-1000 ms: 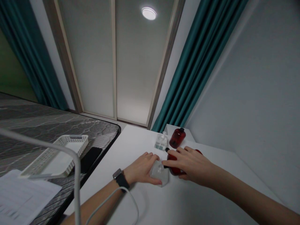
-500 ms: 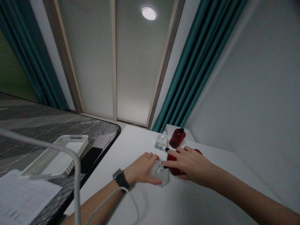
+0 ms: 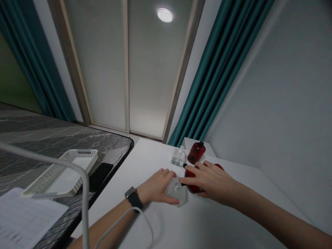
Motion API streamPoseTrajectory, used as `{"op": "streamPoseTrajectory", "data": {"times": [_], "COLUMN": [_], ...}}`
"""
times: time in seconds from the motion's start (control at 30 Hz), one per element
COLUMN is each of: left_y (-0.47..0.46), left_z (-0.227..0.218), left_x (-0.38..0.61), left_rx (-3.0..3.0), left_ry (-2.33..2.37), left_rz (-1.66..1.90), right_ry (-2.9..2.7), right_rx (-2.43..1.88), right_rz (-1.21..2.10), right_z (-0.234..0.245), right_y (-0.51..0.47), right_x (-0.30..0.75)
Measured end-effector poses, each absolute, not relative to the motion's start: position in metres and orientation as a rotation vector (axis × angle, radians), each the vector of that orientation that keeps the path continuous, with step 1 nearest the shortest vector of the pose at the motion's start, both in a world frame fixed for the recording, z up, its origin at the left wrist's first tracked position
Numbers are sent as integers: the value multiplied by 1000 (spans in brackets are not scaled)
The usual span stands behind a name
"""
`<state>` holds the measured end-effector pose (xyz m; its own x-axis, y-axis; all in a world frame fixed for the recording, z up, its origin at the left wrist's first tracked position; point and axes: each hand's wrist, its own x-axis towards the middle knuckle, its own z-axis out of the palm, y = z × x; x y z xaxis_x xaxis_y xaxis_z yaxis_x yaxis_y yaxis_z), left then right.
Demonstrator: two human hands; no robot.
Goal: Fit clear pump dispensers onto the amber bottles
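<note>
Clear square bottle (image 3: 176, 193) is sitting between both hands, and I'm reading it through the single head view. It is resting near the middle of the counter (image 3: 135, 224), closer to the counter's left edge than to the wall on the right, with one corner pointing back toward me. I can't make out a clear long axis.

The left hand (image 3: 155, 186) is the more closely wrapped of the two, cupping the bottle from the left, with its fingers (image 3: 166, 173) curling along the far side and its thumb running down the near side, so I'm reading that as a grasp. The right hand (image 3: 210, 181) is reaching in from the right, its index fingertip at the bottle's upper right while the palm is arching over a red bottle (image 3: 193, 188) lying on its side, its black nozzle (image 3: 185, 166) aiming up and left. Whether those fingers are gripping or only resting, I can't tell.

A clear pump bottle (image 3: 178, 156) and an upright red bottle (image 3: 196, 153) are standing just behind, toward the far corner, so room is tight there. Bare counter is stretching toward me, in front of the clear bottle. Past the left edge, a white plastic basket (image 3: 77, 169) is sitting on a grey patterned surface (image 3: 52, 138).
</note>
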<state>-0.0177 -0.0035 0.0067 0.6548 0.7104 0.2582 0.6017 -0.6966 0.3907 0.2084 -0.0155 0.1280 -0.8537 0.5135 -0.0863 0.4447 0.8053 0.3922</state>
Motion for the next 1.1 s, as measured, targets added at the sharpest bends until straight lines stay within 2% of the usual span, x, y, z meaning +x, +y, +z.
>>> {"op": "streamPoseTrajectory", "data": {"times": [0.7,1.1], "left_y": [-4,-4], "left_z": [6,5], "left_x": [-17,-17], "left_rx": [2602,2601], "left_ry": [1075,1059], "left_rz": [583,593], "right_ry": [2798,2781], "right_rx": [704,712], "right_rz": [643,583], "right_z": [132,133], "right_y": [-16,-16], "right_x": [204,201]}}
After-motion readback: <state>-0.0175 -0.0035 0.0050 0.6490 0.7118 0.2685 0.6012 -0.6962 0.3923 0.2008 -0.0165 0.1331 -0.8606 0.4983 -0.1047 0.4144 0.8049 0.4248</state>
